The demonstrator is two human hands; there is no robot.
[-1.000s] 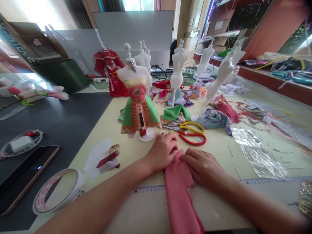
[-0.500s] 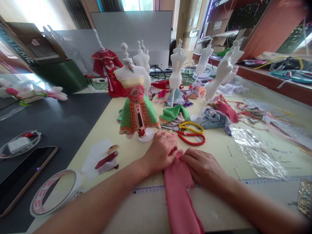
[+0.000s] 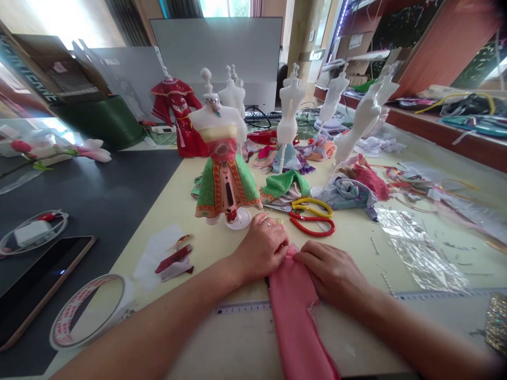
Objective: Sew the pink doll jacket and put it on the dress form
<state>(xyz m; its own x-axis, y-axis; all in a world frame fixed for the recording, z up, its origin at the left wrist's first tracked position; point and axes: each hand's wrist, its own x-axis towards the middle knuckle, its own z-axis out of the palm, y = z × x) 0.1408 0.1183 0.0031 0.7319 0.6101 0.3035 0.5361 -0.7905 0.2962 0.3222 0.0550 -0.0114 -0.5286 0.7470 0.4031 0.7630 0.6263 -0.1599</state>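
Note:
A strip of pink fabric (image 3: 295, 311) runs from between my hands down over the table's near edge. My left hand (image 3: 263, 243), with a ring on one finger, has its fingers closed on the fabric's far end. From the right, my right hand (image 3: 330, 269) pinches the same end close beside it. Scissors with red and yellow handles (image 3: 312, 216) lie just beyond my hands. Behind my left hand stands a small mannequin in a green and pink dress (image 3: 225, 158). A clear ruler (image 3: 245, 308) passes beneath the fabric.
White mannequins (image 3: 291, 105) stand at the back among fabric pieces (image 3: 348, 192). A tape roll (image 3: 91, 311), a phone (image 3: 43, 285) and a charger (image 3: 31, 234) lie at left. Scraps (image 3: 174, 263) sit left of my forearm; silver foil (image 3: 422, 248) lies at right.
The view has shifted very slightly. The lower part of the pink fabric has swung a little to the right, while both hands keep their hold at its far end.

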